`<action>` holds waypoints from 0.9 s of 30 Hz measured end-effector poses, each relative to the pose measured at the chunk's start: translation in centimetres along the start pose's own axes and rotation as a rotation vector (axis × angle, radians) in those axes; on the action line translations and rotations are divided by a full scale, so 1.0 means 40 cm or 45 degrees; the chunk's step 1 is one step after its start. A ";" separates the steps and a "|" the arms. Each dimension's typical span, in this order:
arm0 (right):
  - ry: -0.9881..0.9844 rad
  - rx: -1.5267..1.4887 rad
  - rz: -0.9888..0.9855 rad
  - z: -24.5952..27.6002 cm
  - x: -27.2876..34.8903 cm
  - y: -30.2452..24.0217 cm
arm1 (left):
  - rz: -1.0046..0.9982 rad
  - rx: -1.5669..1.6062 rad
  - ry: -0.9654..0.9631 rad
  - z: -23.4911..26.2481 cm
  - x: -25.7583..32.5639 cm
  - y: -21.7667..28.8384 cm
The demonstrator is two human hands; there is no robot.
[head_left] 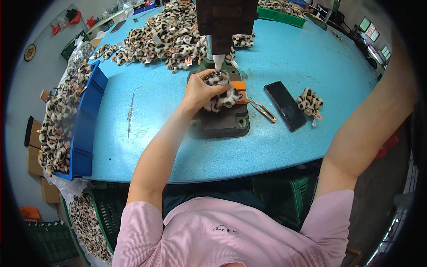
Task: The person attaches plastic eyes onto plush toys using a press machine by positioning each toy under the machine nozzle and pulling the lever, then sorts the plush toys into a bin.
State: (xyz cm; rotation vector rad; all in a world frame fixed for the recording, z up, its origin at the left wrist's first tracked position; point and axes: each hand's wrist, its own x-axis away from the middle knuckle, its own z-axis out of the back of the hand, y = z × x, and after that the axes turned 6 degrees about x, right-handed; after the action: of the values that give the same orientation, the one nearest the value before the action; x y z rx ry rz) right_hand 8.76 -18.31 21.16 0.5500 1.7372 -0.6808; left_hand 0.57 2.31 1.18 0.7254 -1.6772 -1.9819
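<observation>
Left hand [199, 91] fingers grip leopard-print fur piece [221, 91] on press base [222, 122]; right hand's fingers unseen.

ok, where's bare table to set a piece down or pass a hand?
Bare: table between blue bin and press base; the near edge; far right beyond the phone. Crowded: leopard pile at back, and around the left hand.
</observation>
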 end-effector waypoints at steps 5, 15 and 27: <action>-0.187 -0.069 -0.068 0.099 0.249 -0.046 | -0.195 -0.046 -0.035 -0.021 -0.008 0.053; -0.638 0.415 -1.560 0.014 0.411 0.246 | 0.664 0.245 -0.207 0.116 0.032 0.009; -0.457 -0.534 -1.757 -0.002 0.348 0.171 | 0.066 1.021 -0.491 0.100 0.130 0.112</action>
State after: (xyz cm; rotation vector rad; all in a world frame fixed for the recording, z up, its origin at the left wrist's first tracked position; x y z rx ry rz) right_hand 9.71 -13.02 6.59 -1.1298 1.6544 -1.1750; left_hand -5.98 1.28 5.53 0.5442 -2.7397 -1.4270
